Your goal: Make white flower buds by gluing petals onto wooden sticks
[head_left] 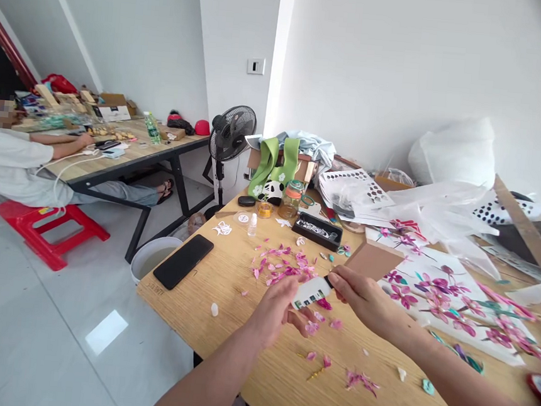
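Observation:
My left hand (274, 309) is wrapped around a small white glue-type bottle (308, 293) with green and dark print on its side. The bottle is tilted, its black cap (328, 282) pointing up and right. On that cap, the fingers of my right hand (355, 291) are pinched together. Pink petals (288, 263) lie scattered on the wooden table beyond and beneath my hands. A petal (311, 328) shows by my left fingertips. Behind my right hand is a brown cardboard piece (373, 260).
A black phone (183, 262) lies at the table's left edge. Further back stand a small clear bottle (252, 225), a jar (292, 198) and a black tray (318, 231). Flower sprays rest on a white sheet (440, 265) at right. Another person (14, 155) sits at the far table.

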A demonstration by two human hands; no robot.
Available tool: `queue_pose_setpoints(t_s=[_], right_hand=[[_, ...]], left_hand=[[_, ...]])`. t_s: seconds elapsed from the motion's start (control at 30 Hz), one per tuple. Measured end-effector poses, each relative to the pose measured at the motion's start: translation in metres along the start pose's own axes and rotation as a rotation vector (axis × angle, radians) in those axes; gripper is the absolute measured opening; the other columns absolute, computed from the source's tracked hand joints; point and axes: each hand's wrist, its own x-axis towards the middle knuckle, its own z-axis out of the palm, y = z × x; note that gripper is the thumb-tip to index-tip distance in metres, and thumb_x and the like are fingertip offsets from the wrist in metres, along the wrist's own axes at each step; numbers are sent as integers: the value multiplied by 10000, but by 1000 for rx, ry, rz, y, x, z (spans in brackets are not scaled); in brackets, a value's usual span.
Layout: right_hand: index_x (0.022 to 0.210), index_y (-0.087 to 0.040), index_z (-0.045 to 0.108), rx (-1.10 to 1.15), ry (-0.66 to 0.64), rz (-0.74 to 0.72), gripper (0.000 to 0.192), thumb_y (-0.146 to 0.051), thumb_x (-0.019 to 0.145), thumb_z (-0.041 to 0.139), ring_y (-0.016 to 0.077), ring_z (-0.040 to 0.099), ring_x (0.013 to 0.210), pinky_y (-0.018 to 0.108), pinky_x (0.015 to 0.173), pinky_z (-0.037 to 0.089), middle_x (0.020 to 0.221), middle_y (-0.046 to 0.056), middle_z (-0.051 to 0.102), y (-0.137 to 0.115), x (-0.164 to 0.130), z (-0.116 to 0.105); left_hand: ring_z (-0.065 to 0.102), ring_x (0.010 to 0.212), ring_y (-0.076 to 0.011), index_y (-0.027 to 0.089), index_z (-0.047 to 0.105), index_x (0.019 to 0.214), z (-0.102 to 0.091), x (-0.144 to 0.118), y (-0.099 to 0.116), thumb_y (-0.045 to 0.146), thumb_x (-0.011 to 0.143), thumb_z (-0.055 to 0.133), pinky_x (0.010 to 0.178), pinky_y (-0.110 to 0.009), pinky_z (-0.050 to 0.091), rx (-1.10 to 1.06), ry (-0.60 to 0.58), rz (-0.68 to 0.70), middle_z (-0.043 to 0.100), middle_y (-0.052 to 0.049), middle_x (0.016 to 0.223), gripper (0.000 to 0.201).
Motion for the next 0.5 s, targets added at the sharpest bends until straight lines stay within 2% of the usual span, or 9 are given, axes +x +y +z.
queue_pose_setpoints(t_s=[0.07,0.17,0.23,0.37,0.5], right_hand=[[731,-238,431,-22,-18,-18,437,-565,979,282,147,491,532,275,531,349,594,-21,512,1,0,0],[773,-239,461,-73,-68,-70,402,-533,988,290,157,526,554,281,543,355,622,-8,550,-4,-1,-5],[801,-240,477,-123,-87,-113,375,-505,993,293,165,546,575,290,560,365,640,0,570,-9,-1,-11],[874,-245,512,-148,-89,-154,348,-489,984,290,184,583,608,308,575,398,694,21,617,-10,0,-22],[962,-235,538,-60,-43,-123,353,-499,974,304,180,599,641,318,595,443,768,39,652,1,-2,-27]], left_hand=[[644,686,-148,130,575,1253,-1,1,-2,555,696,760,513,-237,517,101,-50,-2,632,-101,1014,724],[612,718,-142,132,584,1247,-2,5,-4,473,643,823,556,-236,495,234,-107,-18,661,-85,968,734],[622,790,-169,144,566,1265,-2,9,-6,417,606,854,606,-255,498,288,-87,-13,670,-94,1015,769],[622,1016,-226,179,520,1313,-1,14,-8,285,547,898,850,-326,489,320,-32,72,638,-124,1178,861],[634,1016,-250,227,467,1359,2,13,-7,268,499,922,813,-347,507,285,-77,98,579,-156,1259,974]])
